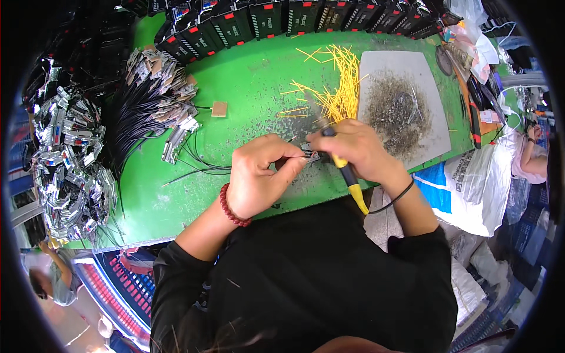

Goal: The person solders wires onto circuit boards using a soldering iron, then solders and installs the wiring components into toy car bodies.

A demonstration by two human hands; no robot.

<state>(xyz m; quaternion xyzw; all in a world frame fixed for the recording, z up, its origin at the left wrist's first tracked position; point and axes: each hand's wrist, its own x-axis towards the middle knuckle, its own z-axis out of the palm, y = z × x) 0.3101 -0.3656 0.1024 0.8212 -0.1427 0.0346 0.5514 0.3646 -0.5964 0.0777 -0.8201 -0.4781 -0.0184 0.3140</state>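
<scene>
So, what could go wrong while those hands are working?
The yellow-and-black tool in the right hand is close to the left hand, so a slip might hurt it. The right hand could also bump the loose yellow sticks and scatter them.

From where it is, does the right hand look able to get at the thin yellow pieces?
Probably yes: the right hand is just short of the thin yellow pieces, with nothing visible blocking the way, though its grip is taken up by the yellow-and-black tool.
</scene>
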